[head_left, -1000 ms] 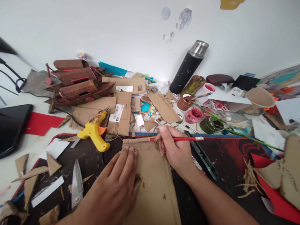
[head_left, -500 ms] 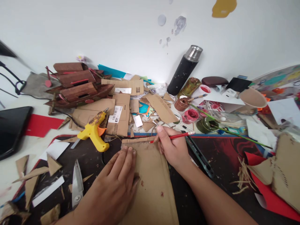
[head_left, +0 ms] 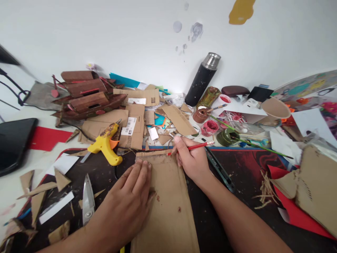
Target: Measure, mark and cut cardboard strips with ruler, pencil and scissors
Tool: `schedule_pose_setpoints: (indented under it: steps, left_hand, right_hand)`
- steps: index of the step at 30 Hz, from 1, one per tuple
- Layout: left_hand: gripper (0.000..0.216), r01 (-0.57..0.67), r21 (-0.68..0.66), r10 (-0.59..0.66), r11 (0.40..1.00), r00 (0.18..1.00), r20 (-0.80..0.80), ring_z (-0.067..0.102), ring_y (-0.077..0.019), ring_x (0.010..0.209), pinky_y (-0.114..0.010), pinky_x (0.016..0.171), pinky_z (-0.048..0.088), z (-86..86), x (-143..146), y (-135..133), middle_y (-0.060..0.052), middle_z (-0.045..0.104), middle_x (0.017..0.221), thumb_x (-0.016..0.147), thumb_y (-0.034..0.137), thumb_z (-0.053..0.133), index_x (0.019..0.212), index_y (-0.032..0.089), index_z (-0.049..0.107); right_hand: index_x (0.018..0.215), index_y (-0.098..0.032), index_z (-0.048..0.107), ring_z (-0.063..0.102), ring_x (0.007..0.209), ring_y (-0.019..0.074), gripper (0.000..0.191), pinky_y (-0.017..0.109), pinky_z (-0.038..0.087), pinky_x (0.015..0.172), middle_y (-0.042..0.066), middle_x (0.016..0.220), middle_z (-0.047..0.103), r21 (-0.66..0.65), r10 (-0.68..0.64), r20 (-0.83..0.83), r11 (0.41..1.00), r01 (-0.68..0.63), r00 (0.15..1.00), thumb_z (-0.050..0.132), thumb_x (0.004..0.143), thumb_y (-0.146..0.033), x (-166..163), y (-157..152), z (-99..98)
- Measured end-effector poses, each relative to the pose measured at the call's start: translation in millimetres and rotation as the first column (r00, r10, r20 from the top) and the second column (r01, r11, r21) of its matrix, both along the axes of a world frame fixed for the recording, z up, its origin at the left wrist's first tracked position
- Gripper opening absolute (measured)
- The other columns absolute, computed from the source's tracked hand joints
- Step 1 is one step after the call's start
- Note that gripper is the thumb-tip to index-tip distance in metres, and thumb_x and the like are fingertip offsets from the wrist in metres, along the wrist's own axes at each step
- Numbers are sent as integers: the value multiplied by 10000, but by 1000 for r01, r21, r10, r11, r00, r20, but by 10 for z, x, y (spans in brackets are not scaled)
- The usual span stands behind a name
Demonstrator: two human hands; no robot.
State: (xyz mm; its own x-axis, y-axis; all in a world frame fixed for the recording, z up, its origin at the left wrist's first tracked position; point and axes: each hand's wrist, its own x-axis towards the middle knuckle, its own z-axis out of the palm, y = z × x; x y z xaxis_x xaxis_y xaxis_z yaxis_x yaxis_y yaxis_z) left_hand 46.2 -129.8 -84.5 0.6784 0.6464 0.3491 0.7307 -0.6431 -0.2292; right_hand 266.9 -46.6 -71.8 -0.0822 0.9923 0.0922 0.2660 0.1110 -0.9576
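Note:
A long brown cardboard strip (head_left: pixel 168 207) lies on the dark mat in front of me, with a few reddish-brown spots on it. Flat on its left side rests my left hand (head_left: pixel 134 200), fingers stretched toward the far end and holding nothing. My right hand (head_left: pixel 192 158) grips a red pencil (head_left: pixel 197 146) whose tip is at the cardboard's far edge. Left of my left hand lie scissors (head_left: pixel 88 200), their handles hidden under the forearm. A yellow glue gun (head_left: pixel 106 146) lies beyond them. Just right of my right hand is a dark green utility knife (head_left: pixel 219 170).
Brown model boats (head_left: pixel 89 95) stand at the back left. A black flask (head_left: pixel 202 79) leans near the wall, beside open paint jars (head_left: pixel 209 128) with brushes. Cardboard scraps (head_left: pixel 38 203) litter the left side. Twine (head_left: pixel 265 189) and red paper (head_left: pixel 302 218) lie at right.
The camera view has shifted slightly, moving the things at right leftward. The pencil tip stays by the cardboard's far edge, a little further left in view. My left hand keeps its place on the cardboard.

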Motion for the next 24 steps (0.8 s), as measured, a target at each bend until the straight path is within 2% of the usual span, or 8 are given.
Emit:
schedule_pose_setpoints:
  steps: [11,17,24]
  left_hand:
    - [520,-4,24,4,1000,1000,-11,690,-415,1286,-525,1087,547,-16,6,1,-313,735,1374,1101,200,380,1362,-95,720]
    - [505,5,3,-5,1000,1000,-1,675,-444,1301,-553,1085,543,-19,15,-6,-341,719,1374,1092,176,399,1359,-123,707]
    - [490,22,11,-22,1000,1000,-1,684,-418,1292,-530,1099,545,-30,-8,7,-323,725,1370,1095,194,429,1373,-98,707]
  right_hand:
    - [749,-245,634,501,386,149,613,277,366,436,-56,443,484,-1,1,39,1000,-1,999,509,1088,-740,12,36,-59]
    - [753,-246,630,521,410,154,621,272,377,457,-48,452,510,11,6,80,1000,-7,997,495,1087,-752,16,33,-30]
    - [733,-247,630,550,436,165,647,274,382,466,-38,446,513,45,5,125,999,-11,992,473,1084,-768,9,30,-5]
